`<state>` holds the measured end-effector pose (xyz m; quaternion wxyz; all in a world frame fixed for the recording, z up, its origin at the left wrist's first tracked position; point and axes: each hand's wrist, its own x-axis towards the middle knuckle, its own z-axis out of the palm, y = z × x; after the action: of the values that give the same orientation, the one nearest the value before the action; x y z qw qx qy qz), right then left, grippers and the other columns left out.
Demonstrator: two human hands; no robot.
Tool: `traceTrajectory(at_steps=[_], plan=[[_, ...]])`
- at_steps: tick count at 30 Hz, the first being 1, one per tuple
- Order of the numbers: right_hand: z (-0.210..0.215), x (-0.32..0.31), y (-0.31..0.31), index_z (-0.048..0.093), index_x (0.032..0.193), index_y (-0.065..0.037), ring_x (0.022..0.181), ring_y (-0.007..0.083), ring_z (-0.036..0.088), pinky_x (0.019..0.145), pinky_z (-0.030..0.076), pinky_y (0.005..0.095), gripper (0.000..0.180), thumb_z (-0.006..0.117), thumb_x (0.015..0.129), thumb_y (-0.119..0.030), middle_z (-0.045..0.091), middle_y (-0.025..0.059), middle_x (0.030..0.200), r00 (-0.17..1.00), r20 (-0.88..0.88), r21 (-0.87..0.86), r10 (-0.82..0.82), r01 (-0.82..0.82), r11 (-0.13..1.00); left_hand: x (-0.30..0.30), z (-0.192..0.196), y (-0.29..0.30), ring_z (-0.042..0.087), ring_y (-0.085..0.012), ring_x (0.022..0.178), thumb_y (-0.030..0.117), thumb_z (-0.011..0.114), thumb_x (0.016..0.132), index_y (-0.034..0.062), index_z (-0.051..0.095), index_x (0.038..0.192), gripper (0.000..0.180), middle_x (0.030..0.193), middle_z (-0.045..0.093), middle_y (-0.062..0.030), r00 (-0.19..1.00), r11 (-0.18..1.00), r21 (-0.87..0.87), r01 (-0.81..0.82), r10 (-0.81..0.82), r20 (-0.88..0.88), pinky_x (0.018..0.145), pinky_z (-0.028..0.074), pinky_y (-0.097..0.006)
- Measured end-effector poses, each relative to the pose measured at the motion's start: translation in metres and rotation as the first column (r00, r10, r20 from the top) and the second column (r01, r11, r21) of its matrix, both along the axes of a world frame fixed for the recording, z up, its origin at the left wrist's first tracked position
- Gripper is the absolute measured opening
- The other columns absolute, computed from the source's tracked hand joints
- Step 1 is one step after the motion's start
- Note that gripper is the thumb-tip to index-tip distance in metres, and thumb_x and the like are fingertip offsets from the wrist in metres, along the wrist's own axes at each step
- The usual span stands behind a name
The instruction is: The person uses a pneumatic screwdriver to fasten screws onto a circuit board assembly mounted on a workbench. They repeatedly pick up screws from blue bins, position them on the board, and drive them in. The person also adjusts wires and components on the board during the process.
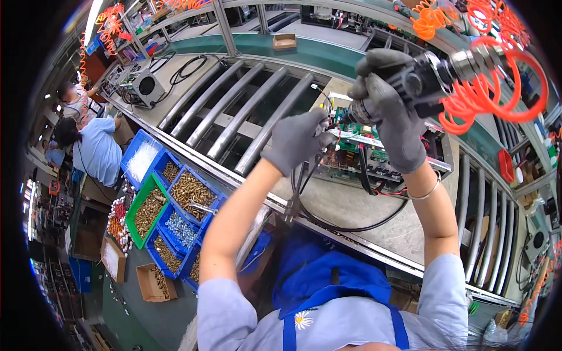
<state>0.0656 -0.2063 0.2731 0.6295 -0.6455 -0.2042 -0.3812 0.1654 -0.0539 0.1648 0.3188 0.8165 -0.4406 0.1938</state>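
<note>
1. Now grips the black power driver (418,82) in the right hand (399,120), gray-gloved, fingers and thumb wrapped around the front part of the body.
2. Aims the driver's nose leftward and down, toward the left hand (297,139), with an orange coiled hose (490,93) looping near the metal rear end.
3. Curls the left fingers inward, also gray-gloved, thumb close to fingertips, just beside the driver's nose; cannot quite tell, at this size and angle, whether pinching any small part.
4. Holds the two hands apart but near each other, with the driver's nose between.
5. Has the open electronics unit (336,158) directly beneath both hands, set on the bench (398,234), green boards and wires exposed.
6. Has a black cable (351,229) curved across the bench on the near side of the unit.
7. Has, well off to the left, a green tray (134,235) and a blue bin (205,181) of brass-colored fasteners, plus a wrench (204,207) lying on the bin's contents.
</note>
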Motion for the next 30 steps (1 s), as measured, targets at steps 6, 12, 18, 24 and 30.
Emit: traceTrajectory(at_steps=[6,12,18,24,30], plan=[[0.013,0.020,0.002,0.062,0.114,0.000,0.075,0.0109,0.062,0.065,0.051,0.0262,0.026,0.059,0.090,-0.011,0.066,0.0080,0.095,0.996,-0.086,-0.098,0.000,-0.008,0.995,0.021,0.015,0.002,0.067,-0.0299,0.071,0.042,0.079,0.074,0.0187,0.065,0.102,0.039,0.078,0.068,-0.0060,0.989,0.958,0.261,0.114,-0.136,0.066,0.061,0.052,-0.041],[0.009,0.026,-0.010,0.064,0.116,0.000,0.067,0.0080,0.058,0.061,0.049,0.0249,0.028,0.061,0.089,-0.009,0.066,0.0039,0.083,0.985,-0.152,0.034,-0.079,0.085,0.996,0.028,0.034,-0.013,0.068,-0.0330,0.069,0.056,0.069,0.079,0.0143,0.070,0.085,0.042,0.073,0.067,-0.0109,0.980,0.869,0.466,0.168,-0.197,0.015,0.063,0.052,-0.044],[0.015,0.030,0.010,0.060,0.117,0.007,0.072,0.0120,0.062,0.065,0.051,0.0261,0.033,0.060,0.090,-0.011,0.066,0.0112,0.093,0.996,-0.059,-0.028,-0.072,0.071,0.997,0.027,0.015,-0.007,0.065,-0.0384,0.067,0.052,0.070,0.077,0.0105,0.068,0.079,0.041,0.069,0.064,-0.0154,0.988,0.911,0.383,0.153,-0.132,-0.081,0.062,0.050,-0.048],[0.023,0.046,0.004,0.060,0.121,0.006,0.071,0.0109,0.061,0.062,0.049,0.0245,0.035,0.058,0.090,-0.011,0.067,0.0111,0.093,0.987,-0.135,-0.106,-0.092,0.078,0.991,0.023,0.004,-0.010,0.064,-0.0390,0.070,0.044,0.075,0.073,0.0093,0.069,0.078,0.036,0.069,0.064,-0.0160,0.976,0.965,0.213,0.152,-0.113,-0.185,0.063,0.049,-0.046],[0.019,0.047,-0.003,0.060,0.122,0.003,0.060,0.0061,0.052,0.051,0.040,0.0222,0.036,0.056,0.092,-0.015,0.065,0.0070,0.083,0.979,-0.204,-0.008,0.005,-0.007,1.000,0.019,0.003,-0.020,0.063,-0.0376,0.067,0.044,0.077,0.071,0.0101,0.070,0.075,0.035,0.066,0.063,-0.0154,0.969,0.965,0.211,0.154,-0.105,-0.223,0.061,0.049,-0.046]])
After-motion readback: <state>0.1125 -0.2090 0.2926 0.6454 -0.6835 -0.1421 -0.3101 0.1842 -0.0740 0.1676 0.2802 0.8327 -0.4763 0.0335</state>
